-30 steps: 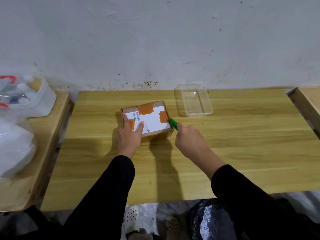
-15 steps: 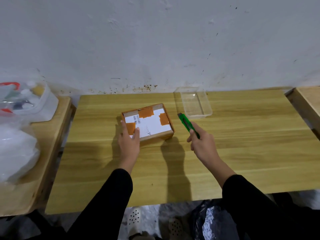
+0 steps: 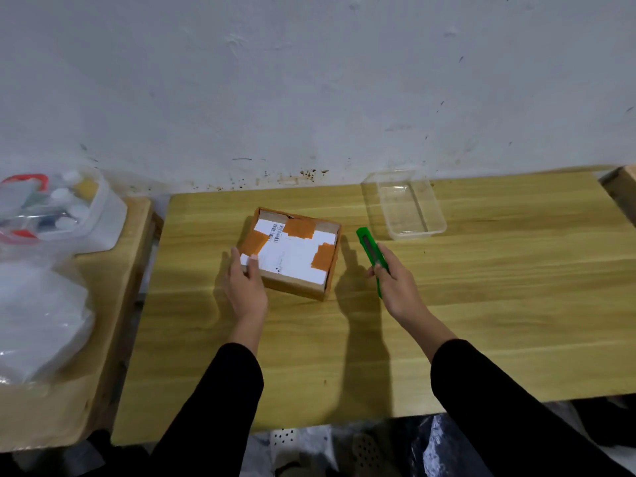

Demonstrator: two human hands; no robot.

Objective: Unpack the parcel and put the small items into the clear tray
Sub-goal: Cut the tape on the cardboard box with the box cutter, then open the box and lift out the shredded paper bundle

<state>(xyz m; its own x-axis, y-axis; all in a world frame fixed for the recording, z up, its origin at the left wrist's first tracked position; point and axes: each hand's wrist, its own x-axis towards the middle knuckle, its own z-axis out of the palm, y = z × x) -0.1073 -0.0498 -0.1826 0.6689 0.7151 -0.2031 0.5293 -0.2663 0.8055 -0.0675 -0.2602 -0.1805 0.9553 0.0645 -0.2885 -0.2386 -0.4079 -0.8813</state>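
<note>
A small cardboard parcel (image 3: 292,253) with a white label and orange tape patches lies on the wooden table (image 3: 481,304), turned at an angle. My left hand (image 3: 245,287) grips its near left corner, thumb on top. My right hand (image 3: 395,287) holds a green utility knife (image 3: 370,251) to the right of the parcel, apart from it, tip pointing away from me. The clear tray (image 3: 406,204) stands empty at the back of the table, right of the parcel. The parcel's flaps are closed and its contents are hidden.
A second wooden table at the left carries a white tub of small bottles (image 3: 62,208) and a plastic bag (image 3: 38,315). Another wooden surface (image 3: 623,187) starts at the far right. A grey wall runs behind the tables.
My right hand has pulled the green knife away from the parcel's right edge to the right. My left hand has turned the parcel so it sits at a different angle.
</note>
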